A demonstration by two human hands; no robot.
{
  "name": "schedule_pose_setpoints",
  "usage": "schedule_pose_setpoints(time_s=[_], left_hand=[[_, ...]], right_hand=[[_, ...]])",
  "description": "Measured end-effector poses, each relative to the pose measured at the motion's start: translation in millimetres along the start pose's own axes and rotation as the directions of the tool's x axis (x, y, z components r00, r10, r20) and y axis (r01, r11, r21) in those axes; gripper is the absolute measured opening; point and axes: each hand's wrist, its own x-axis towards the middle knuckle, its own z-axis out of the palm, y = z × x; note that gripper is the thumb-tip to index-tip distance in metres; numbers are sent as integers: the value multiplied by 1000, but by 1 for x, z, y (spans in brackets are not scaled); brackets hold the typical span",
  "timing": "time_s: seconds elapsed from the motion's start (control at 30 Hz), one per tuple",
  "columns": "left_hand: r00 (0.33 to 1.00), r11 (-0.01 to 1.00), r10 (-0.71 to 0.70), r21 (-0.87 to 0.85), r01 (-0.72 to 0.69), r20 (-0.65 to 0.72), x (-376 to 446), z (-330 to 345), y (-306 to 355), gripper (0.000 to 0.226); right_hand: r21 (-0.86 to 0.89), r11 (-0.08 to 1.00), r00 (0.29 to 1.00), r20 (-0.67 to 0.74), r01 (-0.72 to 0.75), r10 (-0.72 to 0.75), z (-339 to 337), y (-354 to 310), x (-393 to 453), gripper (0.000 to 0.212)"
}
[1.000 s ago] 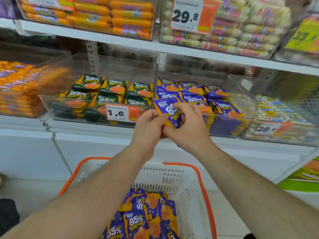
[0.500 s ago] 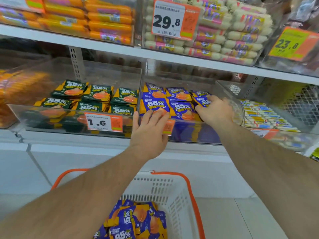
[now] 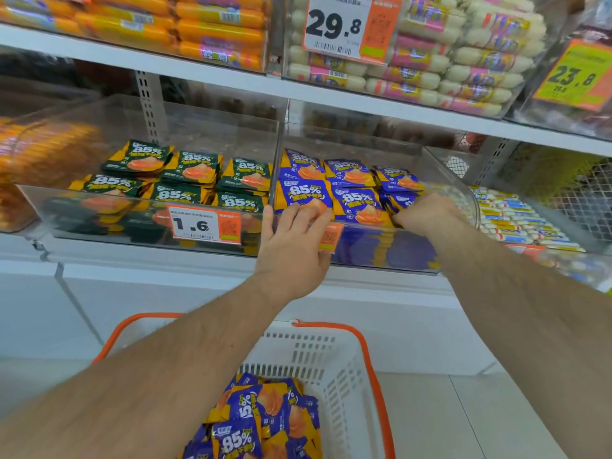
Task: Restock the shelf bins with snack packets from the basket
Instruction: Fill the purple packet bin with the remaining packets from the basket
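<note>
Purple snack packets (image 3: 357, 202) fill clear bin (image 3: 381, 251), front rows; more in white basket (image 3: 334, 362) below. L hand (image 3: 293, 250) fingers straight, resting on front-left packet over bin edge. R hand (image 3: 427, 213) on right-side packets; grip unclear, prob. blurred.

I see a top shelf (image 3: 212, 79) with orange sausages (image 3: 185, 24) on the left. Beside them are white sausages (image 3: 463, 71) in a clear box, with a big tag (image 3: 344, 26) that says 29.8. Far right hangs a yellow tag (image 3: 576, 76) that says 23.8. Lower down on the left there are more orange packs (image 3: 43, 157), but they look blurry. An orange tag (image 3: 204, 225) reads 1.6. On the right I see small white and blue sticks (image 3: 516, 217) next to a wire mesh (image 3: 583, 197). The floor (image 3: 463, 419) is pale tile.
</note>
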Motion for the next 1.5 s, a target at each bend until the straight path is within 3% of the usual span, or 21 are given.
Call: schedule_pose_setpoints(time_s=[0.13, 0.2, 0.27, 0.33, 0.37, 0.43, 0.5, 0.53, 0.6, 0.67, 0.77, 0.83, 0.9, 0.93, 1.0, 1.07, 1.2, 1.27, 1.3, 1.4, 1.5], left_hand=[[991, 1000, -15, 7, 14, 131, 5, -8, 3, 71], [987, 999, 8, -36, -2, 162, 4, -13, 2, 70], [992, 991, 73, -119, -60, 107, -9, -14, -1, 69], [994, 968, 111, -226, -107, 6, -34, -10, -7, 66], [995, 956, 95, -278, -92, -2, -49, -6, -11, 64], [998, 933, 22, -360, 0, 57, -81, 3, -25, 60], [969, 877, -107, -438, 198, 223, -110, 10, -43, 54], [926, 826, -176, -462, 324, 334, -123, 13, -51, 51], [808, 711, -282, -453, 538, 517, -149, 20, -68, 47], [714, 633, -355, -406, 659, 604, -172, 26, -80, 41], [620, 552, -412, -359, 753, 668, -197, 35, -94, 39], [565, 514, -438, -320, 795, 700, -209, 42, -100, 40], [504, 472, -461, -279, 836, 730, -218, 49, -102, 38], [479, 454, -470, -262, 852, 741, -221, 54, -102, 35], [445, 433, -487, -234, 870, 751, -224, 61, -102, 30], [415, 421, -507, -203, 884, 756, -225, 69, -103, 30], [368, 390, -534, -165, 906, 761, -230, 78, -104, 25], [364, 380, -540, -166, 910, 759, -233, 79, -104, 22], [362, 376, -542, -166, 911, 758, -235, 79, -104, 21], [354, 364, -547, -166, 917, 759, -238, 78, -103, 23], [346, 347, -541, -171, 922, 767, -240, 74, -100, 25]], right_hand=[[82, 996, 999, -25, -22, 24, -1, 8, -15, 44], [72, 997, 962, -273, 17, 3, 10, 8, -29, 51], [16, 985, 801, -584, 171, -129, 29, 1, -51, 49], [4, 920, 616, -745, 391, -258, 52, -14, -74, 37], [26, 876, 560, -778, 482, -285, 66, -24, -87, 33], [127, 816, 583, -761, 564, -284, 102, -40, -109, 29], [270, 803, 724, -637, 532, -265, 143, -51, -131, 26], [352, 808, 823, -503, 473, -263, 163, -52, -143, 24], [466, 857, 975, -66, 219, -213, 202, -45, -164, 18], [425, 905, 953, 261, 31, -156, 240, -33, -186, 12], [362, 925, 837, 536, -113, -108, 282, -21, -218, 21], [257, 959, 731, 676, -115, -94, 303, -18, -230, 22], [136, 990, 689, 721, -38, -73, 326, -11, -240, 20], [97, 992, 690, 724, -81, -15, 335, -5, -244, 16], [188, 917, 676, 729, -351, 109, 348, 3, -253, 7], [124, 968, 648, 760, -219, 50, 349, 6, -261, 16], [129, 953, 527, 849, -276, 38, 363, 7, -270, 37], [178, 819, 493, 858, -545, 141, 365, 9, -270, 32], [225, 777, 526, 836, -588, 155, 361, 9, -270, 30], [144, 890, 544, 829, -433, 131, 358, 9, -273, 42], [169, 870, 508, 855, -464, 104, 376, 9, -274, 44]])
